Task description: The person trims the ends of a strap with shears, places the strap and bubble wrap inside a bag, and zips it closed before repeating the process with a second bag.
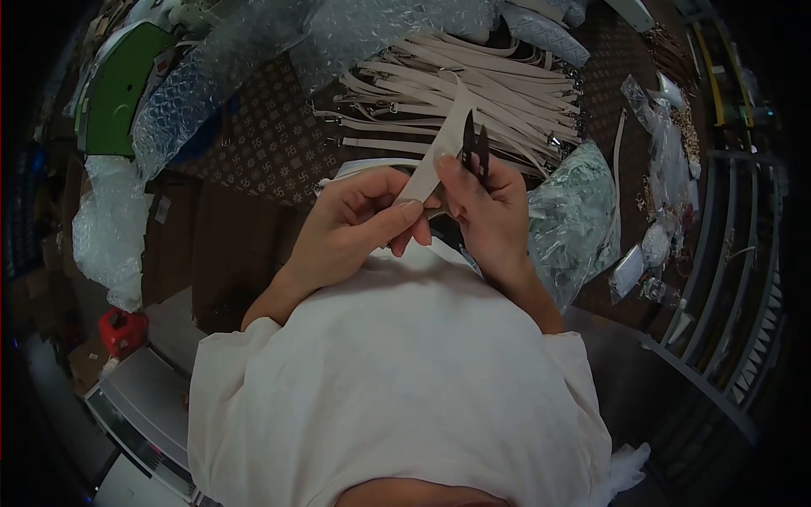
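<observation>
My left hand (359, 221) pinches a pale beige strap (453, 127) between thumb and fingers in front of my chest. The strap's free length rises away from me, over the pile beyond. My right hand (492, 207) grips small black scissors (470, 145), with the two pointed blades up and slightly apart. Its thumb also presses on the strap's edge. The scissors' handles are hidden in the palm. Just past my hands lies a large heap of similar beige straps (498, 97) with metal clasps at their ends.
Bubble wrap (207, 80) covers the table's far left and back, near a green object (118, 89). A clear plastic bag (574, 215) lies right of my hands. Further right are small bagged parts (627, 272) and a metal rack (718, 253). A red container (122, 331) stands lower left.
</observation>
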The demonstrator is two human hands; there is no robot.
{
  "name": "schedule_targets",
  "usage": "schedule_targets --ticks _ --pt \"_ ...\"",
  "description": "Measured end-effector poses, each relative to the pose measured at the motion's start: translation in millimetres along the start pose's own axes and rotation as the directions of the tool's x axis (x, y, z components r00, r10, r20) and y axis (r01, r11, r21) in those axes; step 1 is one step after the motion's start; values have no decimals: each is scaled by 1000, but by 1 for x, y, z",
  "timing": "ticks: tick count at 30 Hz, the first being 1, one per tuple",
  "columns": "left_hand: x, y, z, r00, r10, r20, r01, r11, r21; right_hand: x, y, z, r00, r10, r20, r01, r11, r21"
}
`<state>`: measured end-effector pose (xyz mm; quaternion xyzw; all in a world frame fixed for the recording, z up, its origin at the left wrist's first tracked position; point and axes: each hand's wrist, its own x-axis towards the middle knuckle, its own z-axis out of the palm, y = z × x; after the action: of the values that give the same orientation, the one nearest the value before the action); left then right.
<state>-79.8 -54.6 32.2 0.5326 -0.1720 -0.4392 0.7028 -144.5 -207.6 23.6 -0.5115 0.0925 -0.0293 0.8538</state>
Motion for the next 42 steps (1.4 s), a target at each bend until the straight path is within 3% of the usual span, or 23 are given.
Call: schedule_targets --ticks 7,9,10,12,13,15,16,18,19,20,21,22,23,24,26,29,42 --pt "-1 -4 0 999 -37 -9 37 999 -6 2 11 0 993 -50 -104 43 997 -71" --pt "0 -9 7 970 171 -171 -134 969 207 2 11 0 989 -86 -122 73 992 -106" --pt "3 -14 4 971 171 -170 -134 969 207 3 11 0 983 -101 -155 78 985 -152" --pt "12 -25 -4 817 559 -143 -385 712 587 4 13 -1 975 -119 -185 81 977 -198" --pt "11 -23 -5 817 559 -143 -385 712 588 5 15 -2 972 -129 -195 77 964 -254" --pt "10 -14 -7 794 607 47 -323 355 877 8 17 -2 969 -139 -205 71 948 -309" --pt "11 -15 -8 793 607 47 -323 355 877 11 18 0 958 -190 -214 107 931 -350" --pt "12 -20 -9 891 452 -30 -276 593 757 15 19 1 945 -241 -220 141 909 -392" --pt "11 -18 -7 891 452 -31 -275 594 756 17 21 0 951 -192 -244 101 935 -340" --pt "9 -14 -4 966 237 -106 -168 883 438 18 22 -1 954 -140 -266 60 956 -285" --pt "7 -11 -2 996 1 -85 3 999 47 18 23 -4 954 -137 -265 58 957 -286" --pt "6 -9 -3 996 -1 -87 4 999 45 17 23 -10 970 -14 -241 -13 994 -109" --pt "5 -8 -3 996 -53 -65 48 996 -78 16 22 -13 975 104 -196 -92 993 69" --pt "4 -8 -4 994 -101 -37 92 976 -199 16 23 -14 975 107 -194 -96 993 68" --pt "3 -8 -3 995 -89 -35 79 971 -224 15 23 -15 982 114 -148 -67 955 290" --pt "1 -9 -3 998 -54 -45 43 977 -208 13 23 -14 989 78 -129 -31 943 330" --pt "-2 -8 -3 996 18 -85 -18 1000 -2 2 17 -1 968 -35 -247 67 990 121"
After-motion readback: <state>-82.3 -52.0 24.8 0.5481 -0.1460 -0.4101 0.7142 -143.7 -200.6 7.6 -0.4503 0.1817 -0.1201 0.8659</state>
